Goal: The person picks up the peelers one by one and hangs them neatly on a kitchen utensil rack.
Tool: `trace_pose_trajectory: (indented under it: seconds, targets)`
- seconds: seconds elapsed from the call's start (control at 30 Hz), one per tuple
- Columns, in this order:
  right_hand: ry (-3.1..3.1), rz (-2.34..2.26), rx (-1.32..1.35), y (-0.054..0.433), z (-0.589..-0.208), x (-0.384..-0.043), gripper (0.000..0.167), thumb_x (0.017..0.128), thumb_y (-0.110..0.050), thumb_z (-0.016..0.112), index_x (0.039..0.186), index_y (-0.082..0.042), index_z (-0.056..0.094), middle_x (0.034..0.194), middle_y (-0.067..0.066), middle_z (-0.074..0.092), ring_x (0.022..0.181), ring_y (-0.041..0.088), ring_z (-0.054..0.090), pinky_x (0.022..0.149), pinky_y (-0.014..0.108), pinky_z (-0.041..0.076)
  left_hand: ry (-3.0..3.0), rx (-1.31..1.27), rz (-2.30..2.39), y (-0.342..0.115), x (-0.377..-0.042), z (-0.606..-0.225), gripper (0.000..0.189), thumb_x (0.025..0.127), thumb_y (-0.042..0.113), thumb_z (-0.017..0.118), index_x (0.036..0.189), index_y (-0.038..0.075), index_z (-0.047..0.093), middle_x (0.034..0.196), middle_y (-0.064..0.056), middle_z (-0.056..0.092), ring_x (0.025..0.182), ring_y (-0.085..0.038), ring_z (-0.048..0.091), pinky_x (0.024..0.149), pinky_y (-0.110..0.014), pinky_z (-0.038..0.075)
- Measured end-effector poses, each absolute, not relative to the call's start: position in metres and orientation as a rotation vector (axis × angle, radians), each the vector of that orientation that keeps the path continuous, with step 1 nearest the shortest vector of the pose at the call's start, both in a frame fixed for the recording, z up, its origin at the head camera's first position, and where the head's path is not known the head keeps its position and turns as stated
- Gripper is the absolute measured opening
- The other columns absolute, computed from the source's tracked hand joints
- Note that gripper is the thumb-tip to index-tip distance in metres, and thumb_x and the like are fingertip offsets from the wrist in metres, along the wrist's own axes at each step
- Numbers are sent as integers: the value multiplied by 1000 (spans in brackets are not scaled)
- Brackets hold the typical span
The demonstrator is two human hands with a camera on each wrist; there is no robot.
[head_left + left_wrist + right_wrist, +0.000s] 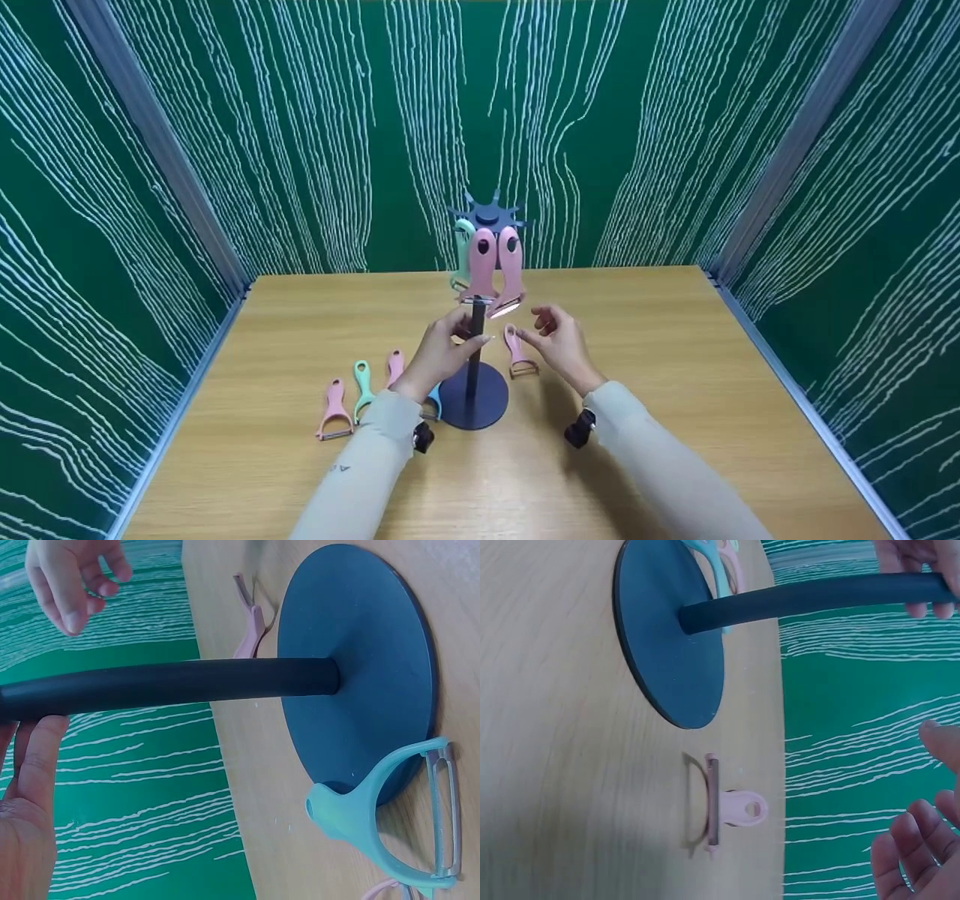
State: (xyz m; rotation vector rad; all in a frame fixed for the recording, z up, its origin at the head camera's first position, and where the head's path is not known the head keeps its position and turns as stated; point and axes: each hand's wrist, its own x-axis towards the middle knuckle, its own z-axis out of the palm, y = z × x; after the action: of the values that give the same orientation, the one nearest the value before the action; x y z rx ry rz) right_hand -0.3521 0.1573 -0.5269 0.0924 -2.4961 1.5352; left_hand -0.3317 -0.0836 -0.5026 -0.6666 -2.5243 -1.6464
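Note:
A black stand [472,375] with a round base and spoked top rises mid-table. My left hand [444,349] holds its pole, thumb across the front and fingers behind. Two pink peelers [482,259] and a green peeler [463,259] hang from the top by their handle holes. Nothing is between the fingers of my right hand [559,345], which hovers right of the pole with fingers loosely bent. Close to it, a pink peeler [739,808] lies on the table, blade end toward me.
Left of the base lie a pink peeler [335,409], a green one [363,386], another pink one [395,364] and a blue peeler [352,810], partly hidden by my left arm in the head view. Green walls with white lines enclose the wooden table [637,315].

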Motion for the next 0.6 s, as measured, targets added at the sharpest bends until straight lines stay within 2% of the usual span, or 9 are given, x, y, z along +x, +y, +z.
trace_pose_trajectory:
  seconds: [0.17,0.27,0.4,0.6]
  targets:
    - [-2505,1585,41,154,-540,-361,47,93,-22,89,130,-1,70,104,10,65,95,23,59,80,26,49,-2531,-663,-1639,-84,-333,-503,15,105,17,74,118,13,67,109,-6,74,105,-24,72,91,-43,66]
    - [-2488,1616,18,153,-549,-365,44,93,-18,89,128,0,70,103,10,63,95,23,59,81,29,49,-2530,-663,-1640,-85,-333,-502,16,105,17,74,118,13,67,109,-7,74,106,-24,72,92,-44,66]
    - [-2511,1612,-2,152,-559,-370,41,93,-11,86,128,2,70,107,17,64,94,23,59,82,31,48,-2527,-666,-1642,-85,-333,-502,16,105,17,74,118,13,66,110,-7,74,107,-24,72,93,-44,66]
    - [-2590,1530,-10,151,-575,-374,47,94,-15,85,133,6,69,113,23,68,97,26,62,84,34,51,-2504,-684,-1649,-83,-333,-503,13,104,13,74,115,13,66,107,-7,74,102,-23,72,89,-42,66]
